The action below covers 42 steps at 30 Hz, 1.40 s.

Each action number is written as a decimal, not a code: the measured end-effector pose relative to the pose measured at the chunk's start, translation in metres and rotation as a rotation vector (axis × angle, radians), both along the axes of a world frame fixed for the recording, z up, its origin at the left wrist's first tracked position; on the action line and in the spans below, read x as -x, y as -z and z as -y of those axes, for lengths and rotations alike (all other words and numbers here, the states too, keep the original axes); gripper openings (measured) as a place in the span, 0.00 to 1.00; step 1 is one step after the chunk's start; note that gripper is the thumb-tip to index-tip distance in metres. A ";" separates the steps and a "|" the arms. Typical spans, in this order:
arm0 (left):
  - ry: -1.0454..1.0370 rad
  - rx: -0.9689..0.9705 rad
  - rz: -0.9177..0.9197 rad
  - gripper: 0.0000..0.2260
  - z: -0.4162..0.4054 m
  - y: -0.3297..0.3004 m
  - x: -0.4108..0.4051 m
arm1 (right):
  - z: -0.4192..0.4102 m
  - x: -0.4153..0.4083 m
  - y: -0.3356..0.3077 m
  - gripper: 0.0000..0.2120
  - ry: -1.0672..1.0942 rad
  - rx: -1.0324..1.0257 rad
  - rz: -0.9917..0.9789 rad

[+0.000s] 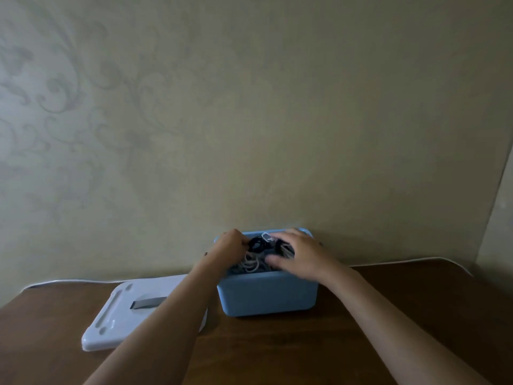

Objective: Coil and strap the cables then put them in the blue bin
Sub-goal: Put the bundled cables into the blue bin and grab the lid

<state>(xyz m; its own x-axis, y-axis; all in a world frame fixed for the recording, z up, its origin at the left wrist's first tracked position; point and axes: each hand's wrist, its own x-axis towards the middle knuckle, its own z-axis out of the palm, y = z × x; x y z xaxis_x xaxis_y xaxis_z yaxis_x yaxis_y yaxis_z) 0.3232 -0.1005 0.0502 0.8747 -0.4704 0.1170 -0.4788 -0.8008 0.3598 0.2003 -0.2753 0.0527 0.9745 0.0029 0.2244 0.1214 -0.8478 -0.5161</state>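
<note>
Brown wood table [361,343], patterned wall [249,120]; blue bin [266,297] on it.

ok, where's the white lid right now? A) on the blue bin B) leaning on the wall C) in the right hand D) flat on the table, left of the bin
D: the white lid lies flat on the table, left of the open blue bin, partly under the left forearm.

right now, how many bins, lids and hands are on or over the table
blue bin: 1
white lid: 1
hands: 2, left hand and right hand, both over the cables in the bin
total: 4
</note>
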 end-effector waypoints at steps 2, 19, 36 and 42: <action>0.074 -0.177 -0.068 0.13 0.002 -0.004 -0.004 | -0.006 0.005 0.001 0.45 -0.070 0.050 -0.099; -0.146 0.194 0.158 0.15 -0.156 0.042 0.015 | -0.027 0.010 0.016 0.39 -0.024 0.505 0.038; -0.213 -0.015 0.200 0.05 -0.215 0.099 0.008 | -0.046 0.024 0.038 0.22 -0.027 0.356 0.374; -0.291 0.090 0.263 0.10 -0.233 0.090 0.033 | -0.056 0.061 0.035 0.23 -0.005 0.343 0.349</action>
<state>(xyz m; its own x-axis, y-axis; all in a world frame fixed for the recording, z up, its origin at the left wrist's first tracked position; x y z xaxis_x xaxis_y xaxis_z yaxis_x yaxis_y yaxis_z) 0.2898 0.1328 -0.0398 0.9044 -0.1849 0.3845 -0.3216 -0.8875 0.3299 0.1393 -0.2190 0.0175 0.8411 0.1385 0.5228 0.2420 -0.9609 -0.1347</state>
